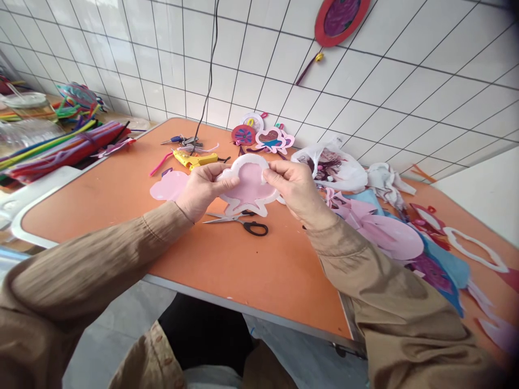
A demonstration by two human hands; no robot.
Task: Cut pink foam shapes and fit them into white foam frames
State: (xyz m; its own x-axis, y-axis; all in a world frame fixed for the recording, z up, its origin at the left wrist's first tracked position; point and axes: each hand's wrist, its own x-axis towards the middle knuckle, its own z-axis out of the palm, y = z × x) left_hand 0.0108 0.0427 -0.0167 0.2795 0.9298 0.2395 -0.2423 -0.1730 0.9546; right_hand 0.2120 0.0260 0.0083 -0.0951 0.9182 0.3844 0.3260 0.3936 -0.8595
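Brown sleeves (109, 254) seen foremost | white-rimmed pink cutout (254, 181) pinched at opposite edges by left hand (205, 189) and right hand (298, 192), above scissors (245, 222) | yellow glue gun (194, 160) laid beyond scissors

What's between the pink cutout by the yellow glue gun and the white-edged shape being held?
In the head view, the left hand, gripping the white-edged shape, comes between it and the pink cutout.

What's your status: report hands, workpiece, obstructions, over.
Left hand and right hand gripping pink scalloped piece with white rim, above orange tabletop. Black-handled metal scissors on tabletop, partly behind piece. Nothing seen blocking either hand.
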